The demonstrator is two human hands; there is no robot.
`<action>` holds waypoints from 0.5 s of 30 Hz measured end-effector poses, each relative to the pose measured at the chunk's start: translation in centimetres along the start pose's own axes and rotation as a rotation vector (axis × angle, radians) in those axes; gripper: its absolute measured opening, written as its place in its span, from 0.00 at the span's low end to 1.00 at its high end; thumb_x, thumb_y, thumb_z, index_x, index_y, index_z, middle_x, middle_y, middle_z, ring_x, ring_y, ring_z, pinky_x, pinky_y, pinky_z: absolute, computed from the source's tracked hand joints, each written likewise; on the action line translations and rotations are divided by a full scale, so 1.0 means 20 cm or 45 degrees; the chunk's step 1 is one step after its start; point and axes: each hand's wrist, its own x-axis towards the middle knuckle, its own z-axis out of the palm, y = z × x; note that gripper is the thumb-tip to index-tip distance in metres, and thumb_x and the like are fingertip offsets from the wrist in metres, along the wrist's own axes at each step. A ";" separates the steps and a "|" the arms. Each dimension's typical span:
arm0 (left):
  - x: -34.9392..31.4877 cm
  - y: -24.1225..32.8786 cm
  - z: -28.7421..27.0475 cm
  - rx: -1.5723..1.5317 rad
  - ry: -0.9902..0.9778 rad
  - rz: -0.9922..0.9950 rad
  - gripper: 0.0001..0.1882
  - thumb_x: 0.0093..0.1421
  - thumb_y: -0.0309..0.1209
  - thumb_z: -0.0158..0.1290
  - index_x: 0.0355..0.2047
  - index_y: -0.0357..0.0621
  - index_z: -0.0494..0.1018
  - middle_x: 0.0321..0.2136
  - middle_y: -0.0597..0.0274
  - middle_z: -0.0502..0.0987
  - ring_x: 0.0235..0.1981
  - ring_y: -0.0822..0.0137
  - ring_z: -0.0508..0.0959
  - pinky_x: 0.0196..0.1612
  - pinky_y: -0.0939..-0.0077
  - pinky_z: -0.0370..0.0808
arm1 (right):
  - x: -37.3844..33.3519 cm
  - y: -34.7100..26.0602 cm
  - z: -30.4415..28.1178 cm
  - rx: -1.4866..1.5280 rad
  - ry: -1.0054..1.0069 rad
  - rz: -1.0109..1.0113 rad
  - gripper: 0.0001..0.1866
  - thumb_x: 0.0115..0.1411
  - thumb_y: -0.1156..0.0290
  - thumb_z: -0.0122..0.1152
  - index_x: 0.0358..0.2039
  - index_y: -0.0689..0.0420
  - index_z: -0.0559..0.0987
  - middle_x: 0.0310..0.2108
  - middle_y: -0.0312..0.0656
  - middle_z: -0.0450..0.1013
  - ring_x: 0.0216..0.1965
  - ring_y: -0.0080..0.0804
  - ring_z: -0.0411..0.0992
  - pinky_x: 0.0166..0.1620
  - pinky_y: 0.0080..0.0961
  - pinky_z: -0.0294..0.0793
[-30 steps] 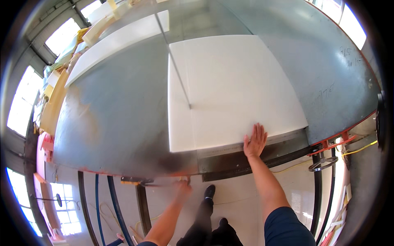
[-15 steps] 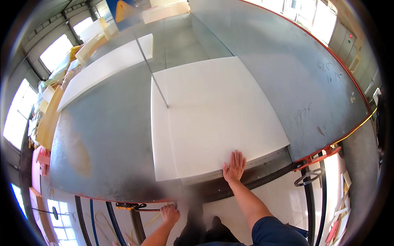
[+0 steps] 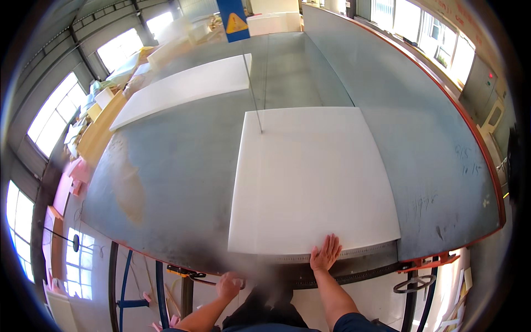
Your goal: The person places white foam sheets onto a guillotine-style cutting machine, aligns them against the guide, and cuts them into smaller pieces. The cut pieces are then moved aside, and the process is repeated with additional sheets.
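A white foam slab lies flat on the grey metal table in front of me. My right hand rests flat on its near edge, fingers stretched out, beside a ruler strip. A thin upright blade comes down into the slab close to its far left corner. From there a faint line runs through the foam toward me. Down at the table's front edge, my left hand is closed, at the end of a dark bar; what its fingers grip is hidden.
Farther left lies a long white foam strip. A tall grey panel with a red rim borders the right side. Behind stands a blue post with a warning sign. A handwheel hangs below the front right edge; foam offcuts line the left.
The slab and table have shifted toward me relative to the blade, which now stands nearer the slab's far edge. The line behind it is longer. Both hands keep their places; my view has tilted up.
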 end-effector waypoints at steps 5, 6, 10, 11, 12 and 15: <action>0.49 -0.10 0.11 0.164 0.634 0.006 0.26 0.50 0.42 0.62 0.45 0.43 0.69 0.41 0.55 0.75 0.44 0.54 0.76 0.46 0.60 0.72 | 0.01 -0.03 -0.02 -0.018 -0.007 -0.033 0.38 0.56 0.56 0.54 0.65 0.57 0.59 0.68 0.47 0.52 0.69 0.51 0.48 0.69 0.54 0.39; 0.56 -0.13 0.15 0.190 0.749 0.017 0.28 0.50 0.43 0.63 0.46 0.43 0.68 0.41 0.55 0.75 0.44 0.53 0.76 0.46 0.60 0.72 | 0.01 -0.03 -0.02 -0.021 -0.010 -0.046 0.38 0.56 0.57 0.55 0.65 0.57 0.59 0.68 0.47 0.52 0.69 0.51 0.48 0.69 0.54 0.40; 0.85 0.15 0.03 -0.074 0.275 -0.479 0.35 0.49 0.48 0.66 0.48 0.38 0.67 0.42 0.51 0.76 0.45 0.51 0.77 0.47 0.60 0.73 | 0.01 0.01 -0.02 -0.071 -0.034 -0.034 0.38 0.55 0.59 0.55 0.65 0.58 0.59 0.68 0.47 0.53 0.69 0.51 0.48 0.69 0.54 0.40; 0.87 0.25 -0.06 -0.116 0.190 -0.578 0.35 0.48 0.48 0.67 0.48 0.36 0.68 0.41 0.50 0.77 0.44 0.52 0.78 0.47 0.61 0.73 | 0.01 0.01 -0.01 -0.077 -0.043 -0.033 0.38 0.55 0.59 0.55 0.65 0.58 0.59 0.68 0.47 0.53 0.69 0.50 0.48 0.69 0.54 0.40; 0.88 0.30 -0.11 -0.157 0.103 -0.674 0.36 0.48 0.49 0.68 0.47 0.34 0.69 0.41 0.48 0.78 0.44 0.52 0.79 0.48 0.61 0.74 | 0.01 0.01 -0.02 -0.083 -0.052 -0.030 0.38 0.55 0.59 0.56 0.64 0.58 0.59 0.68 0.47 0.53 0.69 0.50 0.48 0.69 0.54 0.41; 1.04 0.05 -0.09 -0.606 -0.184 -0.632 0.35 0.47 0.48 0.69 0.42 0.27 0.72 0.37 0.47 0.80 0.38 0.55 0.81 0.44 0.63 0.76 | 0.02 0.01 -0.01 -0.107 -0.104 -0.022 0.38 0.55 0.58 0.57 0.64 0.58 0.60 0.67 0.47 0.55 0.70 0.48 0.48 0.69 0.52 0.41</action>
